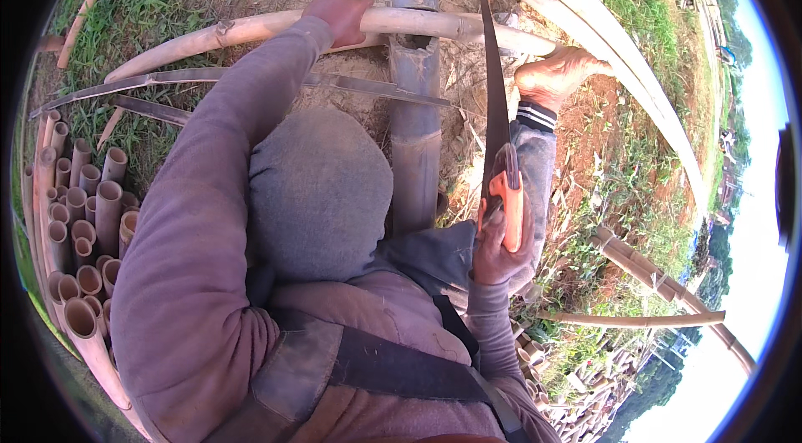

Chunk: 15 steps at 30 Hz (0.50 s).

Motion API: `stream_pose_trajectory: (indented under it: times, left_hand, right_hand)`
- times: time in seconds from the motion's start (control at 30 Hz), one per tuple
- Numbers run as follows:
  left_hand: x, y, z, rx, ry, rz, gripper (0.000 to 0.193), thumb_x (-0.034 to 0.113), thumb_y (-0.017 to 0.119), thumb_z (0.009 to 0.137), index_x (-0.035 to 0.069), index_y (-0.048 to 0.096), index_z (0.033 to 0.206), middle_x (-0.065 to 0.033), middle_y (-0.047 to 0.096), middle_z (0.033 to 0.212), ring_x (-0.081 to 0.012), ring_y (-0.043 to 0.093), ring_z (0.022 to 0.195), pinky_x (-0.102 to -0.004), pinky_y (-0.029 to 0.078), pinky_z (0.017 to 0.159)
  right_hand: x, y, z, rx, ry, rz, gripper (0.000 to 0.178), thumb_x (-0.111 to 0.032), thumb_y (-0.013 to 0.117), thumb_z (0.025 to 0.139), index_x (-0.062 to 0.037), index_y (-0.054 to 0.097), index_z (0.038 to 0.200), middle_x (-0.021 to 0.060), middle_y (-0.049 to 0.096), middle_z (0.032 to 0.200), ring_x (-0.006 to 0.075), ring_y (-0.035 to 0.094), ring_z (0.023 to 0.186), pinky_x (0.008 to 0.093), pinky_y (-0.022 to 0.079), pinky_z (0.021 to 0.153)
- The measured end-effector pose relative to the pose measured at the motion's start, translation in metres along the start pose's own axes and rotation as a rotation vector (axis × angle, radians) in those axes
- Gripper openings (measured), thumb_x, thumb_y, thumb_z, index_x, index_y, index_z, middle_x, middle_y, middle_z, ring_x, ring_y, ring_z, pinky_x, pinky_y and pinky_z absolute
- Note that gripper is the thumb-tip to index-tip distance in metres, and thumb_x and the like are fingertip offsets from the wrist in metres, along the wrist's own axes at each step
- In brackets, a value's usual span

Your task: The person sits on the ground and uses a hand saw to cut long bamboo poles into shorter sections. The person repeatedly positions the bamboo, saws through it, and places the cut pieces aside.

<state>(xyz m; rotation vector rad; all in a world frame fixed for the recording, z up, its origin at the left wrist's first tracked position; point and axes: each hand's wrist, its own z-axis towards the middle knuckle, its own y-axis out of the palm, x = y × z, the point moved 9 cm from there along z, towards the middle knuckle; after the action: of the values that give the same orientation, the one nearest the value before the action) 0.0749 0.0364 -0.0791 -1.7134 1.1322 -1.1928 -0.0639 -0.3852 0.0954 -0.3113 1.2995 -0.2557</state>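
A pale bamboo pole (pixel 251 28) lies crosswise over a thick grey bamboo trunk (pixel 415 167). My left hand (pixel 338 17) is closed around the pole just left of the trunk. In my right hand (pixel 499 249) is a handsaw (pixel 496 100), held by its orange handle. Its long dark blade points away from me and passes across the pole to the right of the trunk; whether the teeth touch it I cannot tell. My bare foot (pixel 555 75) is against the pole's right end. My grey-clad knee (pixel 322 192) is bent left of the trunk.
Cut bamboo tubes (pixel 107 213) stand bundled at the left. A split bamboo strip (pixel 368 85) lies nearer than the pole. Long pale poles (pixel 601 42) curve along the far right. Another pole (pixel 639 263) slants at the right, above scattered bamboo pieces (pixel 597 397).
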Motion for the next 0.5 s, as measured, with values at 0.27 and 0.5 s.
stream_pose_trajectory:
  times: [0.27, 0.5]
  left_hand:
    - [0.004, -0.014, -0.005, 0.043, 0.015, -0.003, 0.052, 0.031, 0.077, 0.084, 0.013, 0.066, 0.131, -0.0171, 0.078, 0.109, -0.0377, 0.075, 0.105, -0.0499, 0.06, 0.093]
    - [0.0, -0.002, -0.002, 0.028, 0.0, 0.037, 0.061, 0.033, 0.076, 0.082, 0.013, 0.062, 0.138, -0.0173, 0.077, 0.11, -0.0376, 0.074, 0.105, -0.0503, 0.059, 0.093]
  right_hand:
    - [-0.01, 0.069, 0.094, -0.051, -0.11, -0.235, 0.045, -0.008, 0.07, 0.101, 0.0112, 0.058, 0.14, 0.0209, 0.072, 0.125, 0.0221, 0.071, 0.112, 0.0348, 0.057, 0.095]
    - [-0.004, 0.005, -0.01, 0.047, 0.123, 0.199, 0.045, -0.007, 0.067, 0.102, 0.0134, 0.057, 0.14, 0.0237, 0.068, 0.134, 0.0263, 0.068, 0.126, 0.0358, 0.06, 0.097]
